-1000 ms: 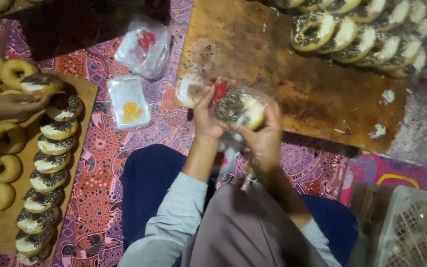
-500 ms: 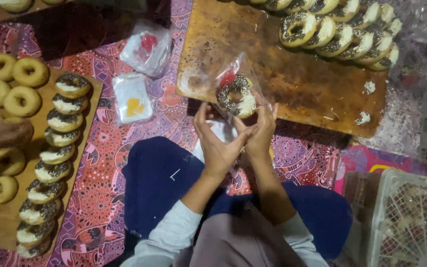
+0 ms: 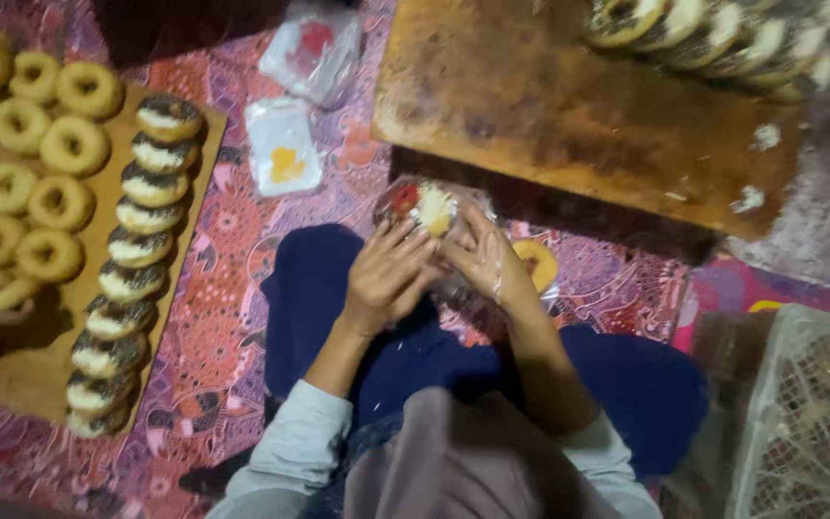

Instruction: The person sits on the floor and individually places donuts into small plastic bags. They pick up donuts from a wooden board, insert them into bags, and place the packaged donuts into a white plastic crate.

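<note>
Golden-brown plain doughnuts (image 3: 45,144) on a tan board (image 3: 26,375). Dark chocolate sprinkles over white icing on the topped doughnuts (image 3: 136,245). Magenta and purple floor cloth (image 3: 223,327), patterned with white and orange floral swirls. Clear plastic bag (image 3: 429,207) showing a red mark and a cream-yellow filling. Clear packet (image 3: 282,146) with a yellow-orange print. Rust-brown, stained wooden worktop (image 3: 549,106). Navy trousers (image 3: 319,288), pale blue-grey sleeve (image 3: 290,442). White lattice crate (image 3: 804,423).

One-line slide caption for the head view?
Both hands, left hand and right hand, hold a bagged doughnut over the lap, beside a board of doughnuts.
</note>
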